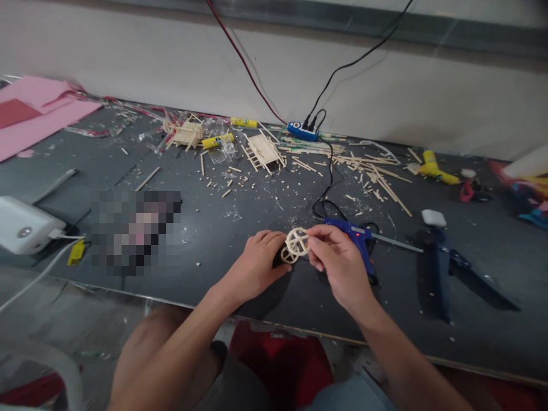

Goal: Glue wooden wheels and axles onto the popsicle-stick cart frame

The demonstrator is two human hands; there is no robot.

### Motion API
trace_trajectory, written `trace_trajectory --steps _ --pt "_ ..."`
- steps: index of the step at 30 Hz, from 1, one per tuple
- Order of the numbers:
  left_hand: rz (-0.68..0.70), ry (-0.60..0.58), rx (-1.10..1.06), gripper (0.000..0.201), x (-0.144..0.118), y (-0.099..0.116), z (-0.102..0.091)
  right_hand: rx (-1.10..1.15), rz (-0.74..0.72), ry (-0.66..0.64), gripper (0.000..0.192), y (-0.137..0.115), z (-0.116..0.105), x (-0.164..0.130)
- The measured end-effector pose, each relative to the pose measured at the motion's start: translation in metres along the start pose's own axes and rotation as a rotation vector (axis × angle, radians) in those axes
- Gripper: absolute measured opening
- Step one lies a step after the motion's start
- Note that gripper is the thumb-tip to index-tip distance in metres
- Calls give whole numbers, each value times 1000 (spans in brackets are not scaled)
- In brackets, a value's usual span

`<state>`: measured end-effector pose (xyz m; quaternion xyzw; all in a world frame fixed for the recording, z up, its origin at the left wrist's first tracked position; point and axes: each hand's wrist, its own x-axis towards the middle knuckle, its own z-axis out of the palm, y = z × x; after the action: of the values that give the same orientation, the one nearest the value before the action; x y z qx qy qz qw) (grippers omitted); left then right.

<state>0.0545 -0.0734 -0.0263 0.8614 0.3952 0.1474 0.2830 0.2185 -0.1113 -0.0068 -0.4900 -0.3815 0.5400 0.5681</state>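
Cluttered grey table (222, 228), wooden wheel (296, 242) in hands

A pixelated patch (136, 231) at nine o'clock hides whatever lies there. The pink sheets (36, 108) run off the left edge; colourful items (528, 191) at three o'clock are cut and blurred.

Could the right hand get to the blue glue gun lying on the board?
Probably yes. The glue gun lies just behind the right hand, nothing between them, but that hand is pinching the wooden wheel.
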Motion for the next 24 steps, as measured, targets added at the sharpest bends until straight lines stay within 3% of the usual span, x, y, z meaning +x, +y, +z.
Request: trace_trajectory --steps 6,15,24 --pt "8 -2 -4 27 2 1 -4 48 60 1 4 -1 -3 3" --pt "26 -7 -5 32 3 0 -1 84 71 17 5 0 -9 4" --pt "-34 23 -146 46 1 2 -16 152 159 19 8 -6 -16 6"
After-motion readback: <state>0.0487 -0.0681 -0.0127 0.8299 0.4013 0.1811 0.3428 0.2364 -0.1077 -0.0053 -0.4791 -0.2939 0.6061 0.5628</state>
